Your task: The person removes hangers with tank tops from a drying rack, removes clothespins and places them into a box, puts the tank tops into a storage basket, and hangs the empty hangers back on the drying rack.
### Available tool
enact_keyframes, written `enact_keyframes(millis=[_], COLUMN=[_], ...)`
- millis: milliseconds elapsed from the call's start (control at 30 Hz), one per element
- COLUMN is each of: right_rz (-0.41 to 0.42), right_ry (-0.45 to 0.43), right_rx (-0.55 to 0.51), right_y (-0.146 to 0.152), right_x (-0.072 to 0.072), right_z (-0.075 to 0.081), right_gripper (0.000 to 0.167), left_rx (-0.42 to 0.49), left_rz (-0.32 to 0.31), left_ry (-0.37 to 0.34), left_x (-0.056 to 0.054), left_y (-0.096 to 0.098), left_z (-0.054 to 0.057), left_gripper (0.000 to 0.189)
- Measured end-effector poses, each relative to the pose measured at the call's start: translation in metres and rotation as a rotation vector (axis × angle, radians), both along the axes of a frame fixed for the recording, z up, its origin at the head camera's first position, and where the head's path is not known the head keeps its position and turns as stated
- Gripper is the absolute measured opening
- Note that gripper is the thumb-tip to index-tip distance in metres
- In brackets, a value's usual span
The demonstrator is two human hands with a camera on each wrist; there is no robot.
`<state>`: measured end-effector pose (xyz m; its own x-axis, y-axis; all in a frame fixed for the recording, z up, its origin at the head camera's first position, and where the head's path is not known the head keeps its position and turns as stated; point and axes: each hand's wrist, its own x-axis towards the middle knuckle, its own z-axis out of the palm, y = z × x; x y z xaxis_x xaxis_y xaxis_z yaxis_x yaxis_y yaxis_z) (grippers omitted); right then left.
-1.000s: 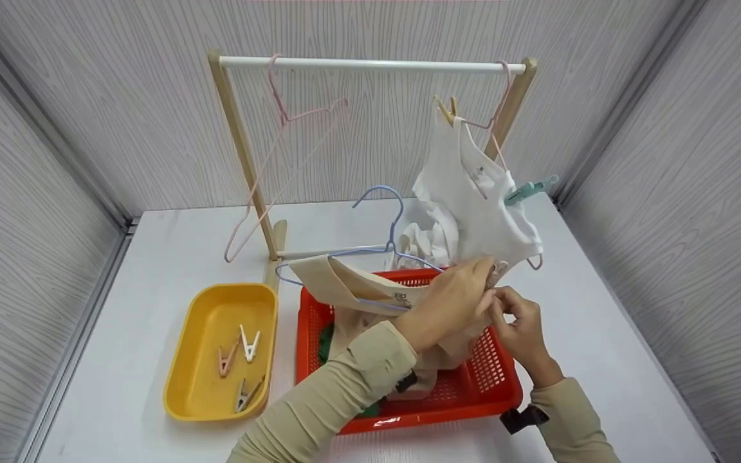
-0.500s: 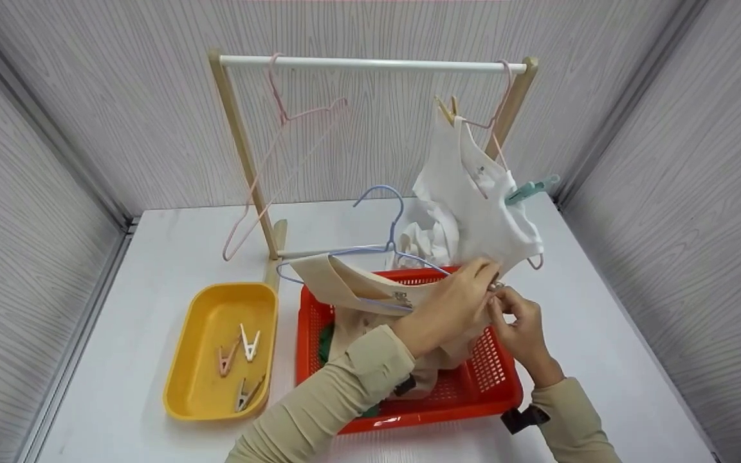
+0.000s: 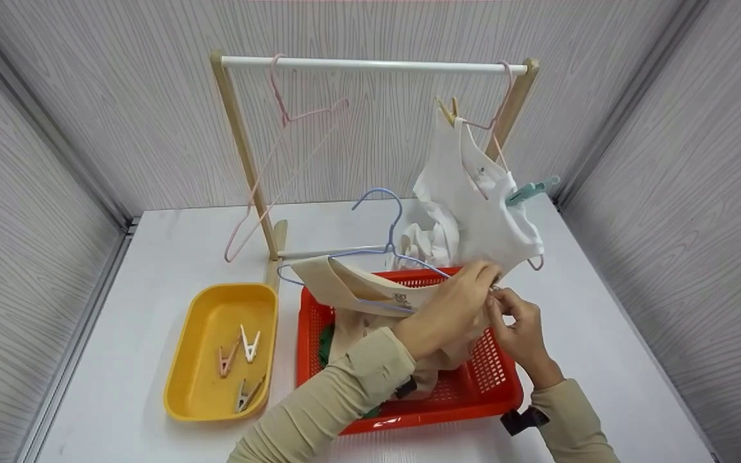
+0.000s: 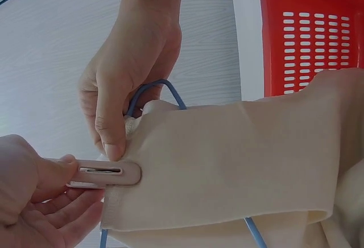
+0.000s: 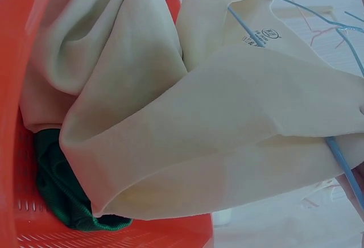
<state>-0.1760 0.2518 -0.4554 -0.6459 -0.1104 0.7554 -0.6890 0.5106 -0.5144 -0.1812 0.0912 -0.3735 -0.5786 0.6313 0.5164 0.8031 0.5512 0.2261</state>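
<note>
Three pegs lie in the yellow tray, lower left; a pink hanger, upper left, hangs bare. In the middle, the beige shirt is on the blue hanger, over the red basket, where some green cloth seems left to do. At the shirt's right-hand end the left hand pinches a pale peg and, close beside, the right hand pinches the fabric. I judge this shirt half done: its other shoulder shows no peg, and it is off the rail. At upper right, the white shirt already hangs with two pegs
</note>
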Motion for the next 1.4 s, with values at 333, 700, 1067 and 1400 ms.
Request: enact_keyframes(millis=[333,700,1067,1400], right_rz=[-0.001,0.004,-0.050,0.000], right_ry=[0.020,0.040,0.037,-0.004], right_rx=[-0.015,-0.019,-0.009,-0.025], right_y=[0.001,0.002,0.002,0.003], right_x=[-0.001,-0.002,-0.001,-0.002], right_z=[-0.002,-0.002,-0.004,-0.003], right_gripper=[0.019,0.017,0.021,0.020], left_rx=[0.002,0.099,0.198,0.179], left_rz=[-0.029,-0.085,-0.183,-0.134], left_ry=[0.001,0.036,-0.006,-0.116], left_x=[-0.001,-0.003,-0.001,0.006], left_y=[-0.002,-0.005,-0.009,-0.017], left_z=[-0.001,-0.005,0.000,0.001], left_gripper=[0.035,0.027,0.025,0.029])
